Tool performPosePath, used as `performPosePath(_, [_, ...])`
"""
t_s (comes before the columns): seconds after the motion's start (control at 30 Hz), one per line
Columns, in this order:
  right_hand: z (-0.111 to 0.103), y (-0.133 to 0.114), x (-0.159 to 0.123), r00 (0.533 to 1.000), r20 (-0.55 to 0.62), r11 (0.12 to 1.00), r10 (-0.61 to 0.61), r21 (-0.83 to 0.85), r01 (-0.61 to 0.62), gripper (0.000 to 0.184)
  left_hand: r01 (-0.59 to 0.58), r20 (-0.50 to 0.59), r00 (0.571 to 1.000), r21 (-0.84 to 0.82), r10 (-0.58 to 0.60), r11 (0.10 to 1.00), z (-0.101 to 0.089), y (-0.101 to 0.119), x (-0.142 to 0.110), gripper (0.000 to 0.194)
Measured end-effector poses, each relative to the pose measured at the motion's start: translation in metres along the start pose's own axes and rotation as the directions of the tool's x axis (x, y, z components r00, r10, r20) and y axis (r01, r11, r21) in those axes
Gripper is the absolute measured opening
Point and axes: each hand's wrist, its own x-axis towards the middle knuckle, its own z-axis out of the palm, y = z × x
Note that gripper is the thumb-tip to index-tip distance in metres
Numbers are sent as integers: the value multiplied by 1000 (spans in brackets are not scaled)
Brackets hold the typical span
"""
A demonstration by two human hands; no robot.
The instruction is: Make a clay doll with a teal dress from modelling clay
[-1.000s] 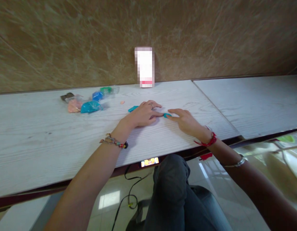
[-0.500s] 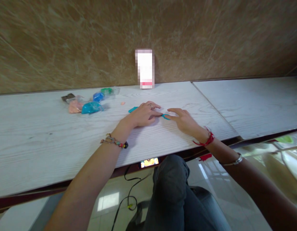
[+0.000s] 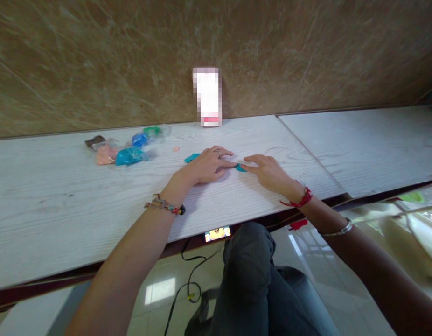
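Observation:
A small flat piece of teal modelling clay (image 3: 241, 168) lies on the white wood-grain tabletop between my hands. My left hand (image 3: 211, 165) rests palm down with fingers spread, its index fingertip at the clay's left edge. From the other side my right hand (image 3: 268, 172) touches the clay's right end with its thumb, while its index finger stretches out above. A larger teal clay piece (image 3: 191, 157) sits by my left hand, partly hidden behind it. Farther left is a tiny peach-coloured bit of clay (image 3: 176, 149).
Several clear bags of clay lie at the left back, among them a teal bag (image 3: 131, 156) and a peach bag (image 3: 106, 155). A blurred-out upright phone-like screen (image 3: 209, 98) leans against the brown marbled wall. Below the table's front edge a lit screen (image 3: 218, 234) shows.
The small teal clay between my fingers looked narrow half a second ago and now looks broader. Both hands have stayed nearly in place; the view has shifted slightly.

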Motion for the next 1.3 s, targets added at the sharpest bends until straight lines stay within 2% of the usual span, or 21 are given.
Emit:
performPosePath(0.17, [-1,-1,2,996,-42,997,78,16,-78,57,7,28,1000,-3,-7,1000,-2,2,0,41])
performPosePath(0.33, [-2,-3,6,998,29,997,62,-37,-61,53,23,20,1000,0,-23,1000,-2,3,0,41])
performPosePath(0.43, [-4,-5,7,995,-12,994,102,-29,-102,54,19,13,1000,-2,-19,1000,-2,3,0,40])
performPosePath(0.5, [-4,-7,8,996,-18,996,88,-8,-88,52,21,4,1000,-8,-21,1000,-2,2,-1,40])
performPosePath(0.67, [-5,-8,8,996,53,996,74,49,-76,39,68,-19,997,-28,-68,997,-5,-2,-3,41])
performPosePath(0.77, [-5,-7,8,996,49,995,77,62,-80,42,83,-13,996,-27,-83,996,-5,-4,-4,39])
performPosePath(0.9, [-5,-6,7,992,117,995,56,81,-66,46,83,-15,996,-27,-83,996,-5,-5,-6,39])
performPosePath(1.0, [-5,-5,6,993,90,991,79,98,-88,48,88,-21,996,-42,-89,995,-5,-4,-6,39])
performPosePath(1.1, [-6,-4,3,990,120,991,79,96,-90,49,92,-20,995,-41,-93,995,-6,-2,-5,40])
performPosePath(1.3, [-10,-1,-6,989,114,989,95,106,-107,49,111,40,993,-19,-110,994,-7,1,-5,39])
